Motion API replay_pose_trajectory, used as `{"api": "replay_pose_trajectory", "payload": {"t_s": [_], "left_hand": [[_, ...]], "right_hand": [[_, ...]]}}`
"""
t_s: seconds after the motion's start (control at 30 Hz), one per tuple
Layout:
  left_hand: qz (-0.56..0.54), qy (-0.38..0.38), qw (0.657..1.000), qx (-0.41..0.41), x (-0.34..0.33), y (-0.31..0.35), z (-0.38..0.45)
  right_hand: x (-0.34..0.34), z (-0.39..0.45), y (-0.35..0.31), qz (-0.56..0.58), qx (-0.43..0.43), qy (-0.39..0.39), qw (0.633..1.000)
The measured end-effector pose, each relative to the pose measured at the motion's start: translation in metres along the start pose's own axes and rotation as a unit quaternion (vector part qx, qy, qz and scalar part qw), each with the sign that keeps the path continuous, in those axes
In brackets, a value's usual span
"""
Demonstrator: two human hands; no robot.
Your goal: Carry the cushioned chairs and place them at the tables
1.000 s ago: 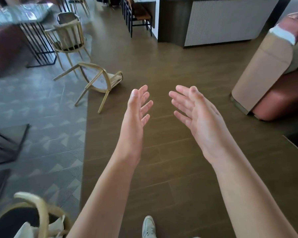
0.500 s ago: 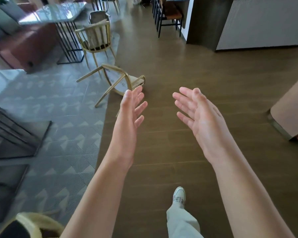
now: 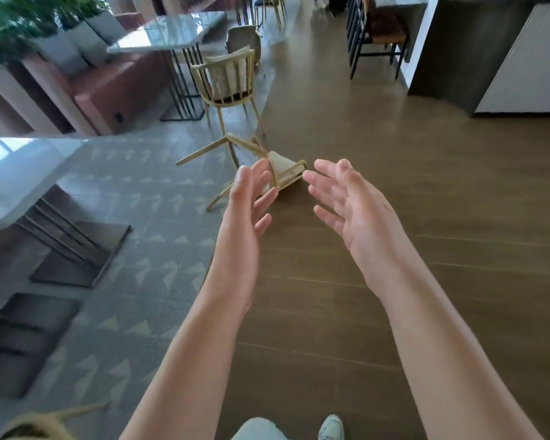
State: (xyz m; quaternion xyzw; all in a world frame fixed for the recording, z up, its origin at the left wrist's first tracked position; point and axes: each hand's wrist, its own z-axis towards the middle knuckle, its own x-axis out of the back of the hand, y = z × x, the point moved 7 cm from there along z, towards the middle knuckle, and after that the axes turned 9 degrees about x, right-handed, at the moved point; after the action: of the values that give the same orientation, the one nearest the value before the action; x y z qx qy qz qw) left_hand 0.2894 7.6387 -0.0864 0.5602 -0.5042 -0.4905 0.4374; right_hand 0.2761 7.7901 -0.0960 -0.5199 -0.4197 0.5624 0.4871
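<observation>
A light wooden chair with a pale cushion (image 3: 283, 173) lies tipped over on the floor, where the grey carpet meets the wood boards. My left hand (image 3: 246, 214) and my right hand (image 3: 353, 217) are stretched out in front of me, fingers straight, palms facing each other, holding nothing. They are in the air short of the fallen chair, and the left hand hides part of it. A second cushioned chair (image 3: 227, 81) stands upright behind it at a marble-topped table (image 3: 169, 33).
A nearer pale table (image 3: 23, 166) on black legs stands at left. A red bench (image 3: 108, 87) and planters line the far left. Dark bar stools (image 3: 375, 36) and a counter (image 3: 489, 52) are at the back right. Another chair's back (image 3: 35, 427) shows at bottom left.
I have walked forward and turned left; the fallen chair is now nearer and centred just beyond my fingertips. Both hands stay open and raised.
</observation>
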Motion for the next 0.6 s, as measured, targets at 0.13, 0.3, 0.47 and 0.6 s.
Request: {"api": "replay_pose_trajectory", "payload": {"t_s": [0.13, 0.3, 0.47, 0.6], "left_hand": [[-0.008, 0.030, 1.000, 0.001, -0.001, 0.004, 0.045], [-0.012, 0.030, 0.999, 0.018, -0.011, -0.003, 0.117], [-0.020, -0.011, 0.999, 0.023, -0.026, -0.004, 0.210], [-0.039, -0.061, 0.997, 0.033, -0.042, 0.008, 0.286]], "right_hand": [[0.011, 0.048, 0.007, 0.006, -0.009, -0.010, 1.000], [0.027, 0.111, 0.029, -0.001, -0.027, -0.002, 1.000], [0.048, 0.186, 0.040, -0.027, -0.024, 0.037, 0.999], [0.058, 0.245, 0.029, -0.051, -0.004, 0.066, 0.997]]}}
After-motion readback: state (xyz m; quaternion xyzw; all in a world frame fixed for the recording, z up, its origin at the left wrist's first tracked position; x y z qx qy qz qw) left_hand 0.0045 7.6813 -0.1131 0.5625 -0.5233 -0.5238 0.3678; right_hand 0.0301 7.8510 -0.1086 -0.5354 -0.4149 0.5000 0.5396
